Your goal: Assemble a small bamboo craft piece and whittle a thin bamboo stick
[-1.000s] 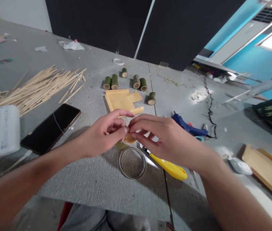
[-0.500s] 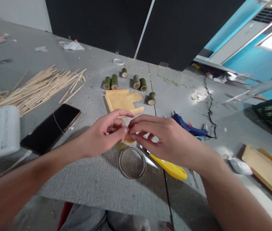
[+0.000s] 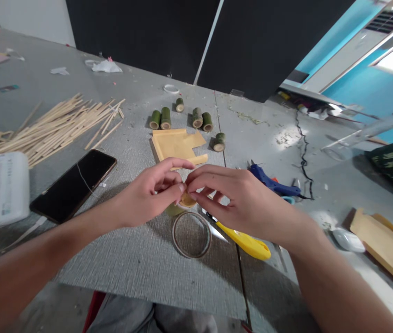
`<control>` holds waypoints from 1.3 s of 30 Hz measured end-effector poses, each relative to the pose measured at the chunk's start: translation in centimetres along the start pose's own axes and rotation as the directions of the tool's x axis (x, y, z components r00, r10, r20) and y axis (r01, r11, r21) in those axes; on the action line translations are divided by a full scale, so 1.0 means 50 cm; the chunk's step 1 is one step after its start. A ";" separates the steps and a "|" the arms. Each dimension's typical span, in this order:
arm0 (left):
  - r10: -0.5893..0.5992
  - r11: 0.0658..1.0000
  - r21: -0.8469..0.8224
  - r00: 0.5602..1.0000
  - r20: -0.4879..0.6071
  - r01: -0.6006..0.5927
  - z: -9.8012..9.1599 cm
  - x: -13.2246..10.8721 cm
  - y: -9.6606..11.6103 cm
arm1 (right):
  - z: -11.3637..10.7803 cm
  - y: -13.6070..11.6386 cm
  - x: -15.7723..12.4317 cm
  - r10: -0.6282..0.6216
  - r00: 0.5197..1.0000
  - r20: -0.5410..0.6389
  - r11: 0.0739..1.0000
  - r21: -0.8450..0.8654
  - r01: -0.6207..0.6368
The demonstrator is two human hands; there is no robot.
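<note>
My left hand point(image 3: 161, 189) and my right hand point(image 3: 227, 192) meet at the fingertips over a small round piece point(image 3: 187, 200) with a tan top and a pale green side, perhaps a bamboo section. Both hands pinch thumb against fingers right at its rim. Whatever is between the fingertips is too small or too hidden to make out. Just nearer to me, a ring like a nearly used-up tape roll point(image 3: 192, 255) lies flat on the table. Beneath and beside my right hand lies a cutter with a yellow handle point(image 3: 250, 243).
Beyond my hands are cut brown cardboard point(image 3: 173, 144) and several short bamboo sections point(image 3: 165, 118). To the left lie a phone point(image 3: 74, 185), a white box point(image 3: 2, 192) and many wooden sticks point(image 3: 57, 125). A blue glue gun point(image 3: 276, 182), mouse point(image 3: 348, 240) and cardboard tray point(image 3: 387, 249) are right.
Hardly anything differs. Both hands keep their pinch over the round piece, with only a very slight shift of the right fingers.
</note>
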State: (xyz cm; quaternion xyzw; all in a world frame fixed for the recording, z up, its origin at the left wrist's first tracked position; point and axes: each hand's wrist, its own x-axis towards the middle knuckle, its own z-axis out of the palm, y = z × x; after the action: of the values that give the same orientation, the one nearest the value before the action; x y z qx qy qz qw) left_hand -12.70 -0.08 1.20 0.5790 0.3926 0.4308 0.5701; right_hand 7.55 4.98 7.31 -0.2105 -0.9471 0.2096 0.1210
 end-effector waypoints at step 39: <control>-0.001 0.998 -0.057 1.000 0.008 0.001 -0.004 0.002 -0.012 | 0.003 0.004 -0.003 -0.013 1.000 0.007 1.000 -0.010 0.013</control>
State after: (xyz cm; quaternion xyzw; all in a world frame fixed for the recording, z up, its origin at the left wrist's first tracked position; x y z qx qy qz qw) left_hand -12.82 0.12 0.62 0.5643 0.3781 0.4391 0.5880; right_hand 7.70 5.03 7.08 -0.2044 -0.9500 0.2047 0.1180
